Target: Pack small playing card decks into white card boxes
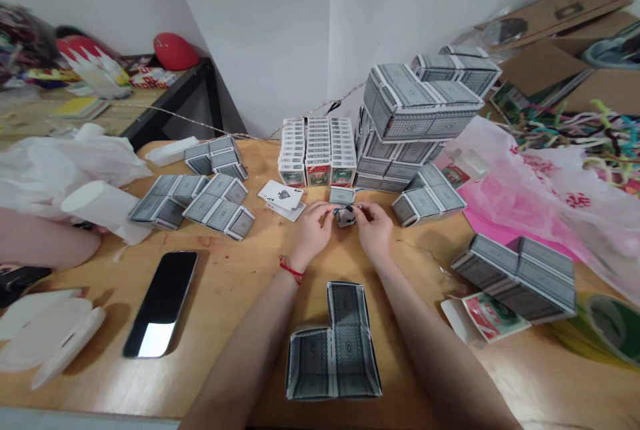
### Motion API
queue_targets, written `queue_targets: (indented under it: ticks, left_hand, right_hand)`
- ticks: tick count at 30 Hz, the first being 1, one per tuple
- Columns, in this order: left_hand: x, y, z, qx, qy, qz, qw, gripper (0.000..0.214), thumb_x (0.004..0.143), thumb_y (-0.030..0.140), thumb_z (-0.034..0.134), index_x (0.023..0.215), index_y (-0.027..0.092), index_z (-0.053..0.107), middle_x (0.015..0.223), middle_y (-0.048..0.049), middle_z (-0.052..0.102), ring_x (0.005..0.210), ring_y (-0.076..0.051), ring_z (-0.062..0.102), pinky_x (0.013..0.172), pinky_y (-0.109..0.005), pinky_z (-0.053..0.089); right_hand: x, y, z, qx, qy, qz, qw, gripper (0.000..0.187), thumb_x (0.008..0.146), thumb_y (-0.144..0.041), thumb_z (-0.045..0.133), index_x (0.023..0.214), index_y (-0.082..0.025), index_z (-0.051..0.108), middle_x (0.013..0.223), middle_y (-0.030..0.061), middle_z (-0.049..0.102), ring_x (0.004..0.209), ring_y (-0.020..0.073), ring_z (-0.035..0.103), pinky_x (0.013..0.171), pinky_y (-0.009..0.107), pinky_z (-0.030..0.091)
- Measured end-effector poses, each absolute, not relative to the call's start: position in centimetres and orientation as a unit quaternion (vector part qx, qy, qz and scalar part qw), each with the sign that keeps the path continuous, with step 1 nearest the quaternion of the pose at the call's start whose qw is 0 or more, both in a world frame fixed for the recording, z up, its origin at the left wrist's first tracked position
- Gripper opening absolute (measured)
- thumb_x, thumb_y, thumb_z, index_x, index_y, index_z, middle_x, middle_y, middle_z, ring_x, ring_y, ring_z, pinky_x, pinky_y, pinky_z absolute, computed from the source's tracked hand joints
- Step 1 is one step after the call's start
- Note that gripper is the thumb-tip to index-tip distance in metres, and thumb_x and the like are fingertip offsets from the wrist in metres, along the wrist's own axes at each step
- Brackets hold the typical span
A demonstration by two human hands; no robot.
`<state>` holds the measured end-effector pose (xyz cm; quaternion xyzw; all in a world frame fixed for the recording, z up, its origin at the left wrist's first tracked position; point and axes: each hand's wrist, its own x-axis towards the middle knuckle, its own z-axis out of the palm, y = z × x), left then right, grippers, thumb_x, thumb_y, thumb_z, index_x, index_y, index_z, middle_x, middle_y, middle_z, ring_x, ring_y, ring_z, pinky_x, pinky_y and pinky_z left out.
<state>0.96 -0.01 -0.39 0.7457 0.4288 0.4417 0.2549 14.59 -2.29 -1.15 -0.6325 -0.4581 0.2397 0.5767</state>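
My left hand (315, 227), with a red string on its wrist, pinches one side of a small folded playing card (345, 217). On the other side, my right hand (375, 227) closes its fingertips on the same card, whose exact shape is partly hidden. Just behind stands a small piece with a grey card-back pattern (343, 195). Loose playing cards (283, 197) lie to the left of my hands, the top one showing a spade. Between my forearms rests an L-shaped block of folded cards (334, 350) with open hollows.
Stacked card packs (318, 150) stand at the back beside a tall card-block pile (415, 107). More card blocks (220, 207) sit at left, near a black phone (161, 303). At right are another block (520, 277), an opened card box (493, 317) and a tape roll (597, 330).
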Motion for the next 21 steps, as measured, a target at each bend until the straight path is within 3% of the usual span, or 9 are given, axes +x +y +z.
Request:
queue_targets:
  ticks: [4, 13, 21]
  left_hand:
    - [1.10, -0.20, -0.10, 0.744, 0.421, 0.440, 0.276, 0.015, 0.080, 0.019, 0.049, 0.089, 0.019, 0.061, 0.090, -0.0052, 0.063, 0.088, -0.015, 0.057, 0.081, -0.031, 0.045]
    - [1.18, -0.19, 0.04, 0.729, 0.437, 0.456, 0.265, 0.007, 0.077, 0.019, 0.053, 0.077, 0.017, 0.059, 0.080, -0.0034, 0.063, 0.081, -0.014, 0.057, 0.075, -0.028, 0.045]
    - [1.34, -0.25, -0.04, 0.730, 0.453, 0.446, 0.252, 0.005, 0.078, 0.017, 0.051, 0.079, 0.017, 0.056, 0.082, -0.0024, 0.062, 0.081, -0.014, 0.056, 0.075, -0.027, 0.044]
  right_hand:
    - [14.41, -2.39, -1.21, -0.645, -0.453, 0.251, 0.562, 0.024, 0.069, -0.035, 0.061, 0.083, -0.016, 0.063, 0.076, 0.0050, 0.065, 0.062, 0.0149, 0.058, 0.061, 0.028, 0.046]
    - [14.37, -2.80, -1.20, -0.639, -0.525, 0.174, 0.535, 0.021, 0.078, -0.024, 0.045, 0.083, -0.017, 0.065, 0.083, 0.0071, 0.067, 0.075, 0.0176, 0.060, 0.071, 0.030, 0.045]
    - [14.76, -2.56, -2.06, -0.622, -0.517, 0.228, 0.542, 0.026, 0.074, -0.017, 0.040, 0.086, -0.017, 0.063, 0.079, 0.0050, 0.065, 0.073, 0.0165, 0.058, 0.069, 0.029, 0.044]
